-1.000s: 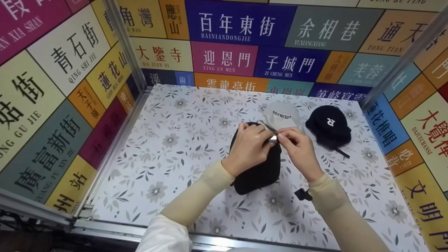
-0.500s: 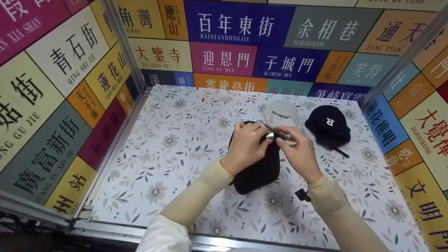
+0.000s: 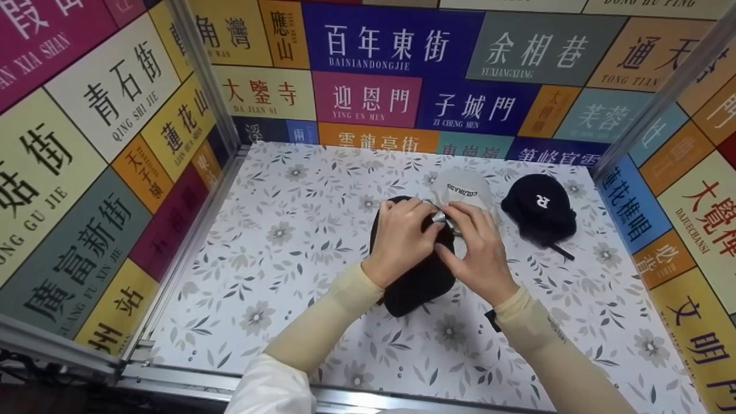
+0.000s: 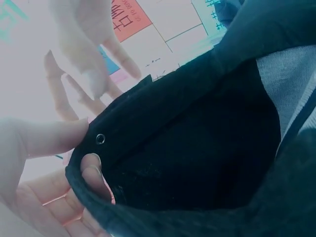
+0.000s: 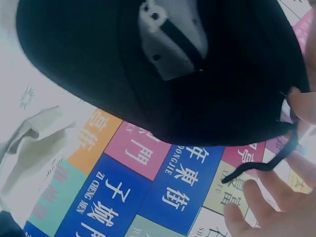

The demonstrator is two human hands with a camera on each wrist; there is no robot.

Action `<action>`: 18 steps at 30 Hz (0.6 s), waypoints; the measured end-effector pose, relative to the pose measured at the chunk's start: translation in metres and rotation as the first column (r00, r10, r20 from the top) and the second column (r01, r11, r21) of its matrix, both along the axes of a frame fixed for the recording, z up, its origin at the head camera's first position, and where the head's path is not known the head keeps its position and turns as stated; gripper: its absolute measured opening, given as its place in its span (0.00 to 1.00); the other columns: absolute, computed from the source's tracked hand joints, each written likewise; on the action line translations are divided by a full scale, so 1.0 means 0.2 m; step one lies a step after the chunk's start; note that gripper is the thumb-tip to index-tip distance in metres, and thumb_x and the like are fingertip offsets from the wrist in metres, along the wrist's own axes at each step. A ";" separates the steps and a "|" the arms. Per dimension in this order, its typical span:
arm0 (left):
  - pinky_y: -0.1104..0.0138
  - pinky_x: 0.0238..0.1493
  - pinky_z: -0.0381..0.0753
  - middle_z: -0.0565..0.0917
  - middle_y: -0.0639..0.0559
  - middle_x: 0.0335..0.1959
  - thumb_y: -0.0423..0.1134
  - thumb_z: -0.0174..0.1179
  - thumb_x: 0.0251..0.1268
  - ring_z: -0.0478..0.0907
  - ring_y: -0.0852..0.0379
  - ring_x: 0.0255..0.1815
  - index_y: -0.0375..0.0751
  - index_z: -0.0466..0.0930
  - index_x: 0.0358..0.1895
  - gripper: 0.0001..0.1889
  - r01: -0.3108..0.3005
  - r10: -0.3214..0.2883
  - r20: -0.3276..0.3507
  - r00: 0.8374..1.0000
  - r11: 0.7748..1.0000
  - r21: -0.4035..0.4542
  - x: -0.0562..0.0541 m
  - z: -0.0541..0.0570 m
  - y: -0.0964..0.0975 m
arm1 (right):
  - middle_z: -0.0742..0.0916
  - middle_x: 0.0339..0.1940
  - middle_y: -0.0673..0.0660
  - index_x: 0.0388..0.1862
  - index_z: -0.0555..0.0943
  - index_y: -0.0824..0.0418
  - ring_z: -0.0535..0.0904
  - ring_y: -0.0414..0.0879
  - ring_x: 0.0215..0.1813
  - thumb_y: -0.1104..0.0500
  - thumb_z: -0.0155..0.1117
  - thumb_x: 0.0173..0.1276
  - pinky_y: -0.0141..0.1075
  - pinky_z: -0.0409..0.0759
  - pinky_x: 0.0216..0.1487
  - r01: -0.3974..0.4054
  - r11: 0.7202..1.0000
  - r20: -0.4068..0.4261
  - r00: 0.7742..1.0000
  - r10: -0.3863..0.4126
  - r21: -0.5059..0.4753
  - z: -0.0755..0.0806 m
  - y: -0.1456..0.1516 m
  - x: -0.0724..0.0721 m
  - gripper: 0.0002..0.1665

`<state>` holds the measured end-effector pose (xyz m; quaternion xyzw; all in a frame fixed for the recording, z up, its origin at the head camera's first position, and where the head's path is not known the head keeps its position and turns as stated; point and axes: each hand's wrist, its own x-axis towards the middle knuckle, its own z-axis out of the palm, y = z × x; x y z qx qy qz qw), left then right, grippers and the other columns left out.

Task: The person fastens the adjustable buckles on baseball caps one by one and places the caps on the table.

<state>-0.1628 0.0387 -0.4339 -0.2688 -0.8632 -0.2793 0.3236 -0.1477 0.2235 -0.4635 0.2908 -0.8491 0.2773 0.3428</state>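
Note:
A black baseball cap (image 3: 422,284) is tilted under both hands, its brim toward the person in the head view. My left hand (image 3: 402,238) pinches the back band of the cap, thumb outside and fingertips inside, beside a metal eyelet (image 4: 100,138). A silvery buckle (image 3: 439,217) shows between the hands. My right hand (image 3: 480,253) is beside the buckle, thumb and fingers spread apart. In the right wrist view, a thin black strap end (image 5: 261,165) dangles by loosely bent fingers (image 5: 261,202). Whether the right hand touches the strap is unclear.
A light grey cap (image 3: 460,187) lettered COLORADO lies just behind the hands. To its right sits a dark cap (image 3: 540,204) with a white R, its strap trailing. Flower-patterned sheeting (image 3: 276,276) covers the table, with sign-printed walls (image 3: 391,43) around it.
My right hand has moved slightly left and its thumb has spread away from the fingers, which were pinching near the buckle. Left hand, buckle and black cap have shifted a little left and back.

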 end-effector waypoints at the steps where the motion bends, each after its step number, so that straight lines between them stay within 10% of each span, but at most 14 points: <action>1: 0.58 0.39 0.66 0.85 0.57 0.36 0.45 0.70 0.60 0.81 0.56 0.36 0.47 0.87 0.39 0.08 0.002 -0.002 0.005 1.000 1.000 0.005 0.00 0.00 0.00 | 0.78 0.66 0.57 0.68 0.77 0.58 0.73 0.55 0.64 0.59 0.77 0.54 0.51 0.65 0.65 0.018 1.000 -0.032 0.999 -0.018 0.015 -0.01 0.00 0.00 0.40; 10: 0.59 0.36 0.66 0.83 0.59 0.31 0.42 0.69 0.58 0.80 0.58 0.33 0.47 0.86 0.34 0.05 0.066 -0.065 0.048 0.997 0.998 -0.010 0.03 -0.03 0.03 | 0.86 0.50 0.58 0.45 0.87 0.61 0.80 0.59 0.53 0.60 0.75 0.52 0.54 0.72 0.52 0.152 0.988 -0.354 0.924 -0.143 -0.002 -0.03 -0.03 -0.01 0.19; 18: 0.61 0.35 0.66 0.84 0.60 0.32 0.43 0.69 0.60 0.81 0.60 0.34 0.49 0.88 0.35 0.05 0.124 -0.118 0.153 0.981 0.992 -0.029 0.05 -0.03 0.03 | 0.87 0.37 0.57 0.34 0.87 0.64 0.83 0.59 0.44 0.62 0.73 0.52 0.55 0.74 0.44 0.147 0.989 -0.464 0.875 -0.138 -0.017 -0.03 -0.05 0.00 0.10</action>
